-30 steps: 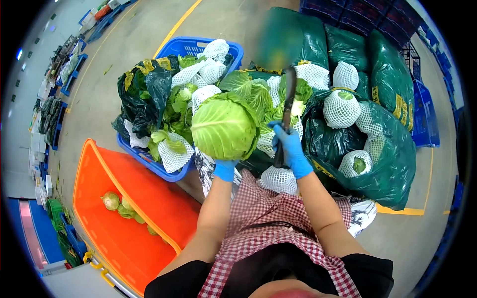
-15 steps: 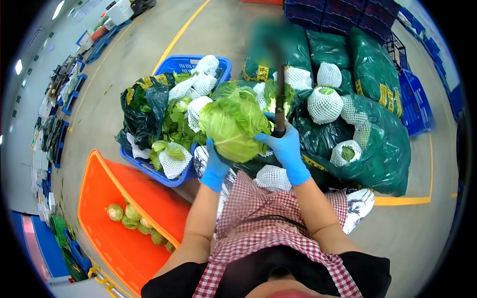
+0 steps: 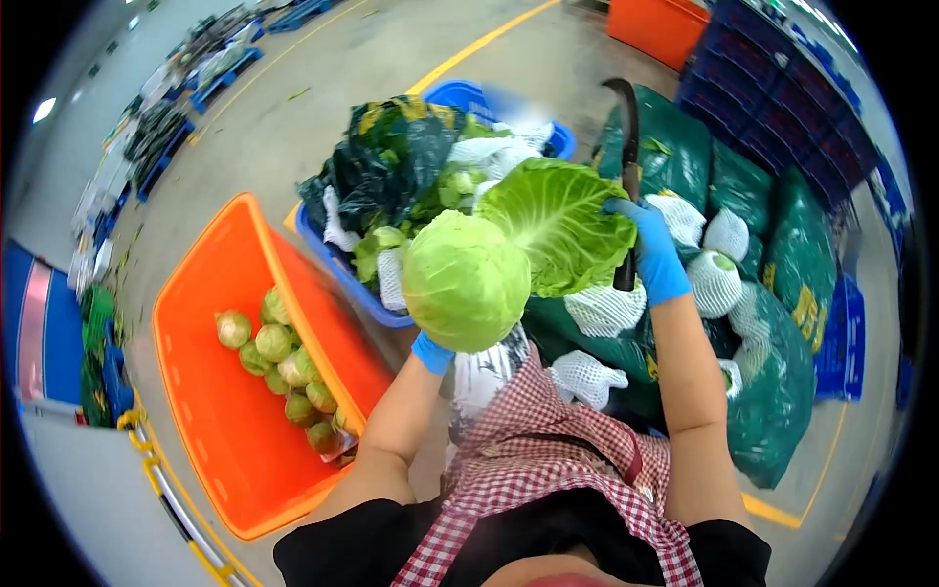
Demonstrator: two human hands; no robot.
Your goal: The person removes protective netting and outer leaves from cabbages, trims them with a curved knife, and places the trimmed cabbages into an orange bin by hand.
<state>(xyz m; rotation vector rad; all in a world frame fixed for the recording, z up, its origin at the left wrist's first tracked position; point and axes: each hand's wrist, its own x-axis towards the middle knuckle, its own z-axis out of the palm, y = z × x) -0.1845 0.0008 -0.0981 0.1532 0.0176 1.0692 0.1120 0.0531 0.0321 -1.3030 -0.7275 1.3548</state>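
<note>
A round pale green cabbage (image 3: 467, 279) rests on my left hand (image 3: 433, 352), which wears a blue glove and is mostly hidden beneath it. My right hand (image 3: 650, 245), also gloved in blue, grips the dark handle of a curved knife (image 3: 628, 127), its blade pointing up and away. The same hand pinches the edge of a large outer leaf (image 3: 559, 223), spread out to the right of the cabbage head. Where the leaf meets the head, I cannot tell whether they are joined.
An orange bin (image 3: 210, 421) with several cabbages stands at the left. Behind the cabbage, a blue basket (image 3: 313, 235) holds leaves, white netting and a dark bag. Green bags (image 3: 773, 391) and netted cabbages lie at the right, with stacked dark crates (image 3: 773, 78) beyond.
The large leaf has come away to the right with my right hand and the knife, baring a smoother, paler head. The cabbage stays on my left hand. The view has turned toward the orange bin.
</note>
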